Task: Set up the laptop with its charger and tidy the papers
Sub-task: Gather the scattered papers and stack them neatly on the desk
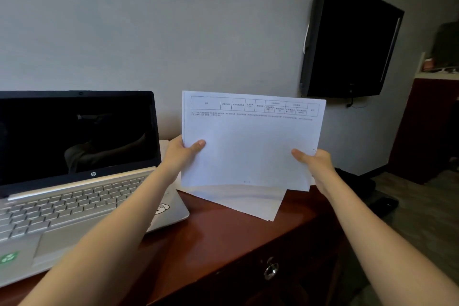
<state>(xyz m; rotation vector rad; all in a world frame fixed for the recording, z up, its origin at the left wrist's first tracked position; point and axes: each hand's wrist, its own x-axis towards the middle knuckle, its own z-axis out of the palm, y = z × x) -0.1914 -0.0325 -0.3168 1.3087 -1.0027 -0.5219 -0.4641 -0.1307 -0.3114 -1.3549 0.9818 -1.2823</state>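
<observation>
Fingers (198, 144) of the left hand (178, 154) and right hand (315, 164) pinch the papers (248, 146), sheets uneven; laptop (74, 156) open, dark, charger not seen.

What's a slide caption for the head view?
Left hand and right hand hold papers upright over the desk, beside the open laptop.

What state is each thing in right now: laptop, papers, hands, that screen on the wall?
Laptop: lid open, screen dark.
Held papers: upright, gripped at both side edges.
Loose sheets: lying askew on the desk.
Left hand: grips the held papers' left edge.
Right hand: grips their right edge.
Wall television: screen dark.
</observation>
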